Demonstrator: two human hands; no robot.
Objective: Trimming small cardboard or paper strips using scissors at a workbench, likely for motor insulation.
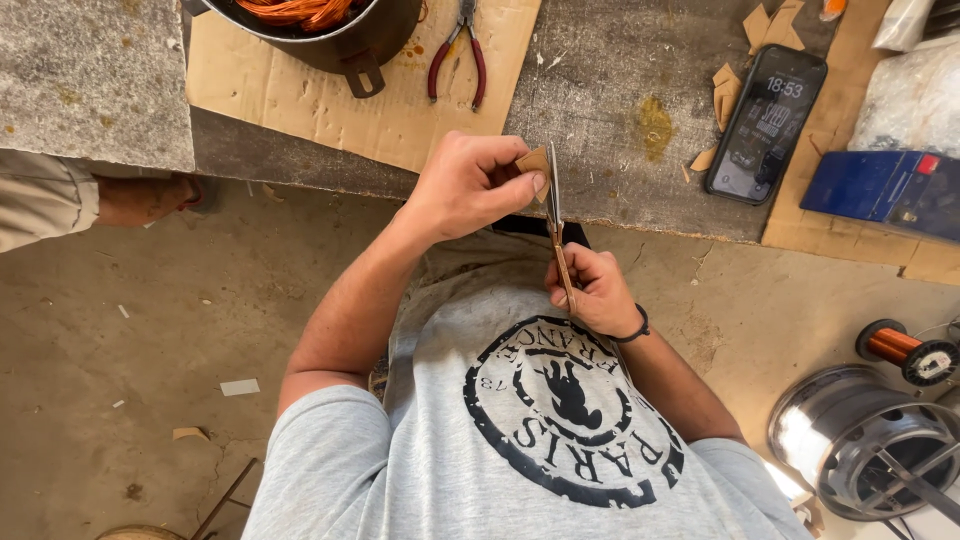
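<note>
**user1:** Concrete floor point(150, 330) underneath, and a grey counter point(600, 90) is running across the top with cardboard point(300, 100) on it. What are the hands doing?

**user2:** Left hand point(470, 185) is pinching a small brown cardboard scrap point(533, 160), fingers point(520, 185) closed on it. Right hand point(598, 290) is gripping scissors point(556, 215) just below the counter edge, closed round the handles.

**user1:** Which way are they pointing?

**user2:** Long axis is running nearly straight up the frame, tips aiming away from the body toward the counter, blades meeting the scrap.

**user1:** Anything else lying around?

**user2:** Red-handled pliers point(457, 55), a phone point(766, 122), more brown offcuts point(725, 90), and a copper wire spool point(905, 350) sitting off on the floor.
</note>
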